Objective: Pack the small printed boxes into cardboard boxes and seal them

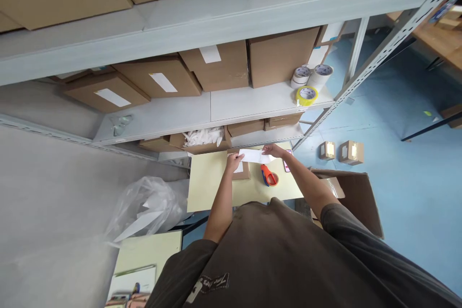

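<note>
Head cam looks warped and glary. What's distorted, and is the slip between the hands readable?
Head view: wide-angle distortion tilts and bows the metal shelving; glare whitens the label on the small carton; the left hand and right hand show no obvious blur, but any print on the white paper slip is too small to read.

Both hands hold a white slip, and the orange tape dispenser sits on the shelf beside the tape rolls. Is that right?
No: the head view shows the orange tape dispenser on the pale yellow board, not on the shelf by the tape rolls. The left hand and right hand do hold the white slip.
</note>
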Demonstrator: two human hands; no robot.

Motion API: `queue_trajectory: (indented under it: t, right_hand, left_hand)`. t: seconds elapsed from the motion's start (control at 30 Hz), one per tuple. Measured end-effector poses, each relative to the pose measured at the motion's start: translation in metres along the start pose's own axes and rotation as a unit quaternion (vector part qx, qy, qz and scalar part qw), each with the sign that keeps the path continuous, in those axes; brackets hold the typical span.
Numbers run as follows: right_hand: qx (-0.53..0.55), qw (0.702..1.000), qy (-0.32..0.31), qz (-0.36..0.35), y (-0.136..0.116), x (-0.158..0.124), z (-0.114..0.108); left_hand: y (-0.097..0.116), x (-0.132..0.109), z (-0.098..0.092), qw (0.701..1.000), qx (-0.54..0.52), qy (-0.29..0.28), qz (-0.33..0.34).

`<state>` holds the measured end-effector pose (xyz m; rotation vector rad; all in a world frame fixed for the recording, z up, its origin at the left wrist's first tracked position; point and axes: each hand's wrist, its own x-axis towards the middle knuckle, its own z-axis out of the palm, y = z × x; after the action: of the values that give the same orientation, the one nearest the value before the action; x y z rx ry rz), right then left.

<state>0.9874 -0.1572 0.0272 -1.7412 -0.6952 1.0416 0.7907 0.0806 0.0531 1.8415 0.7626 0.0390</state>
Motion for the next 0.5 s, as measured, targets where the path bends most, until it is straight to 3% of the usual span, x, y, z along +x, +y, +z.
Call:
queue_trajectory:
  t: [0.27, 0.5]
  right_hand:
    - [0.0, 1.0, 0.002, 0.003, 0.005, -0.006, 0.004]
    - [-0.013, 1.0, 0.01, 0.005, -0.005, -0.007, 0.005]
  left_hand:
    - [-0.019, -0.021, 0.021, 0.997, -0.067, 0.038, -0.018]
    - [-0.02, -0.027, 0.031, 0.992, -0.115, 0.046, -0.034]
